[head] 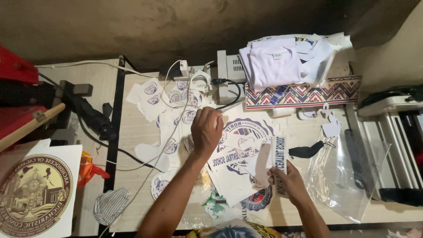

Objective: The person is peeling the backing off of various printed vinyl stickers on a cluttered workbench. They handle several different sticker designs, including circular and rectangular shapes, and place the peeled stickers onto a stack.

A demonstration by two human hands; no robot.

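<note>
My left hand (206, 128) reaches forward over the table, fingers curled down onto a white printed sheet with a round blue emblem (240, 132); it seems to pinch the sheet's upper edge. My right hand (287, 178) is nearer me and holds a narrow white paper strip with dark lettering (279, 161) together with a curved white cut-out piece (263, 164). Under both hands lies a loose stack of white printed sheets (229, 176).
Several small round emblem cut-outs (152, 94) litter the table's left half, with white cables (174, 114). Folded white shirts (273, 64), a patterned strip (304, 93), a black face mask (306, 150), a clear plastic bag (341, 176), a large round seal print (33, 191), and machines at both sides.
</note>
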